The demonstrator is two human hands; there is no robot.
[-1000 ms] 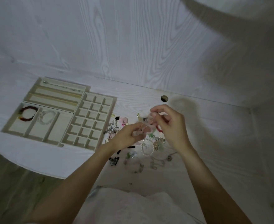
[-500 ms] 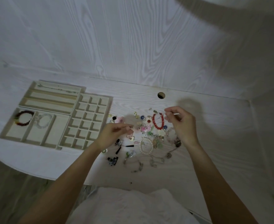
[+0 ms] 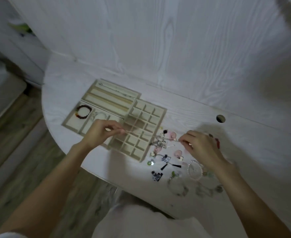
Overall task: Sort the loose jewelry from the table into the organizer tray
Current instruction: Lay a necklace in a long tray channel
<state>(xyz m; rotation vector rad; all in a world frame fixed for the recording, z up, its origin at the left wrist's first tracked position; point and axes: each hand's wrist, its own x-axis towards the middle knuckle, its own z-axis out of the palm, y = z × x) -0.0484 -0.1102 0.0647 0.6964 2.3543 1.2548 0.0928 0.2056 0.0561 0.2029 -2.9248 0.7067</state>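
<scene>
The beige organizer tray [image 3: 158, 109] lies at the table's left, with long slots at the back, wide compartments on the left and a grid of small cells. A dark red bracelet [image 3: 83, 112] and a clear bracelet [image 3: 100, 115] lie in the wide compartments, and a fine chain [image 3: 115, 87] in the back slot. My left hand [image 3: 101, 133] hovers over the tray and pinches one end of a thin necklace chain [image 3: 135, 132]. My right hand [image 3: 200, 146] pinches the other end above the loose jewelry pile [image 3: 161, 143]. The chain is stretched across the grid cells.
Right of the tray lie loose pieces: a pearl bracelet [image 3: 195, 170], black tassel earrings [image 3: 170, 165], pink earrings [image 3: 178, 153] and bead strands [image 3: 177, 185]. A cable hole [image 3: 220, 118] sits at the table's back. The rounded table edge [image 3: 96, 172] drops to wooden floor on the left.
Both hands moved left and apart. My left hand went from the pile to above the tray, drawing a thin chain taut between the hands. The view swung left.
</scene>
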